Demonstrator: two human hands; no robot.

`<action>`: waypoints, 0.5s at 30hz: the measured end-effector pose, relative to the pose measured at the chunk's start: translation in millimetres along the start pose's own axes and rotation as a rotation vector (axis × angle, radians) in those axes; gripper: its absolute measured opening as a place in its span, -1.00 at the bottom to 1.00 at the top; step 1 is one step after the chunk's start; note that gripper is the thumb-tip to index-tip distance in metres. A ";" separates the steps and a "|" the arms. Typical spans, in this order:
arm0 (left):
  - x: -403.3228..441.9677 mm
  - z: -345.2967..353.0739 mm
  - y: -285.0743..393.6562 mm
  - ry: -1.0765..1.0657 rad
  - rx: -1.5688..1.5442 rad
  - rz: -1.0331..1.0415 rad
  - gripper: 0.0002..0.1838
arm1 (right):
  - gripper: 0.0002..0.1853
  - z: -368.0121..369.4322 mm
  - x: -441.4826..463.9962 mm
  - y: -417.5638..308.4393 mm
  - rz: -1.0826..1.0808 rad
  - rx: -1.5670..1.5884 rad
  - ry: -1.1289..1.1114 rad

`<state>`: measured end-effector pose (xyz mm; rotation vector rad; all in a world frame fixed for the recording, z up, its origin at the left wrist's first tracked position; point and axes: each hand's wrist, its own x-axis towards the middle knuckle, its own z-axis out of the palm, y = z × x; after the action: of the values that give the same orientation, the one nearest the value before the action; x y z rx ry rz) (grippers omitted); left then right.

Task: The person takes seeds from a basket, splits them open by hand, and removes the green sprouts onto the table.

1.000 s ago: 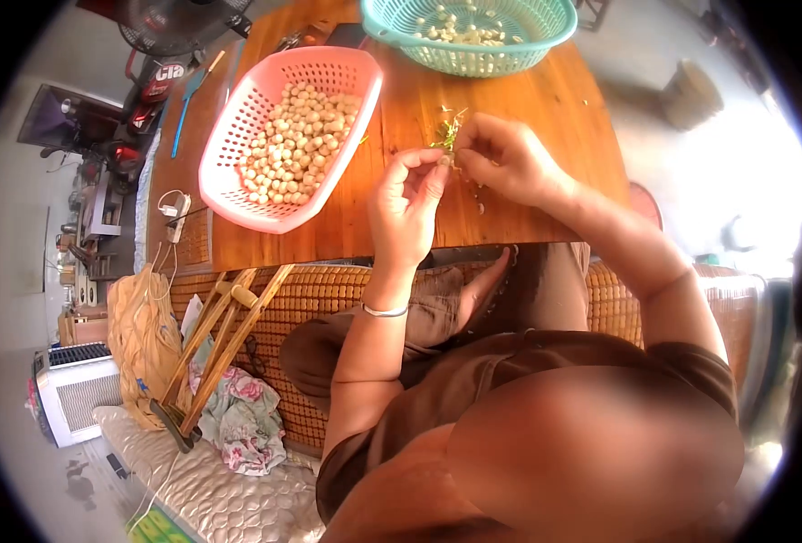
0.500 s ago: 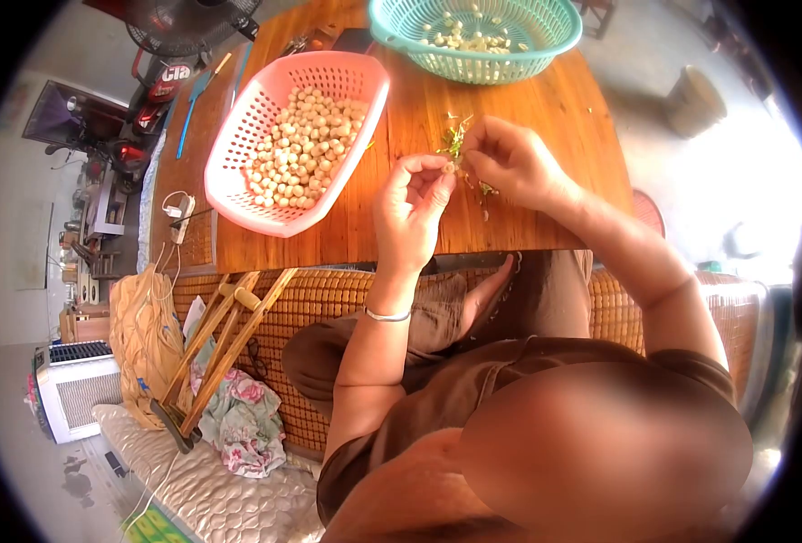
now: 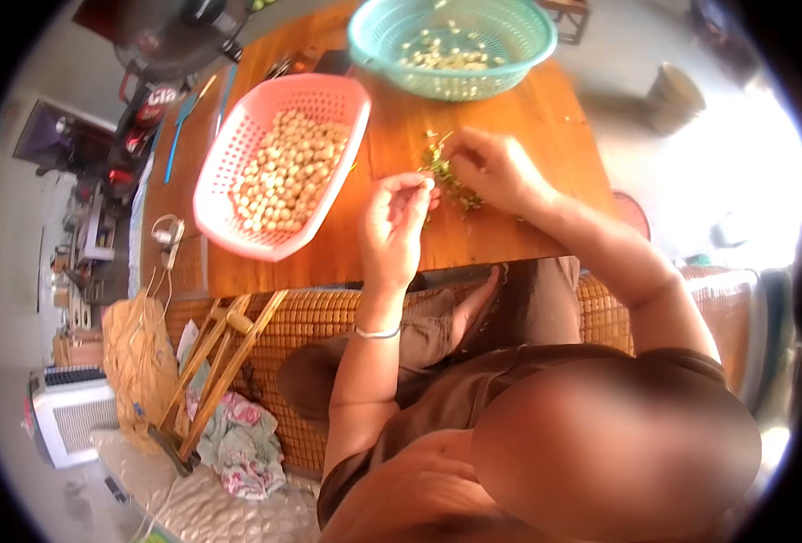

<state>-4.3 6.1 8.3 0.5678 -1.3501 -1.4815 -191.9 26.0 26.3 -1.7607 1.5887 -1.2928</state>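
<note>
My left hand is closed, thumb and forefinger pinching a small pale round piece above the front of the wooden table. Just to its right, my right hand has its fingers curled in over a small heap of green scraps; whether anything is between them is hidden. A pink basket to the left holds many small round tan balls, their kind unclear. Beyond the hands stands a teal basket, with small pale pieces lying in its bottom.
The wooden table carries a blue-handled tool and a power strip at its left edge. Wooden crutches lean on the woven bench, near a floral cloth. A bucket stands on the floor at right.
The whole view has shifted somewhat. My hands were close together at the small piece; now they are farther apart, with the piece in my left fingertips. One pale piece shows above the teal basket.
</note>
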 end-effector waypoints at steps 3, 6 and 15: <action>-1.2 -1.2 -0.4 -0.008 0.021 0.000 -0.86 | -0.88 3.2 4.2 11.2 -0.260 -0.054 0.095; 0.0 -2.9 -6.3 -0.024 0.024 0.048 -0.84 | -0.88 -0.9 3.0 3.9 -0.230 -0.081 0.042; -3.0 0.5 0.1 -0.016 0.057 0.013 -0.87 | -0.90 0.3 4.4 11.2 -0.356 -0.150 0.077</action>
<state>-3.5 9.0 7.7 0.5834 -1.4100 -1.4437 -197.9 19.0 18.6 -2.1881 1.4916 -1.4459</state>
